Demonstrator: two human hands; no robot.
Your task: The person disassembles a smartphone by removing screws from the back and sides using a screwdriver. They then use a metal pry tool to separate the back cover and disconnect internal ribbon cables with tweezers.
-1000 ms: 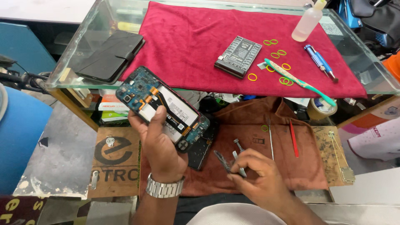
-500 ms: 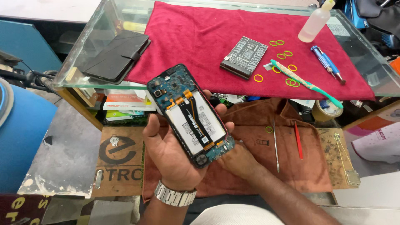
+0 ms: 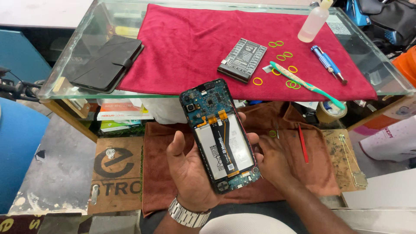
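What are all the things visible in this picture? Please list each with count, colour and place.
opened phone: one, blue board and white battery, held above the brown cloth
red towel: one, on the glass table
glass table: one, clear, at top
loose battery: one, dark grey, on the towel
rubber bands: several, yellow, on the towel
toothbrush: one, green and cream, on the towel, head past the edge
screwdriver: one, blue, right side of the towel
bottle: one, clear, top right
black case: one, left on the glass
brown cloth: one, below the table
red stick tool: one, on the brown cloth
tape roll: one, brown, under the glass edge
wristwatch: one, silver, left wrist
left hand: holds the phone
right hand: touches the phone's right edge
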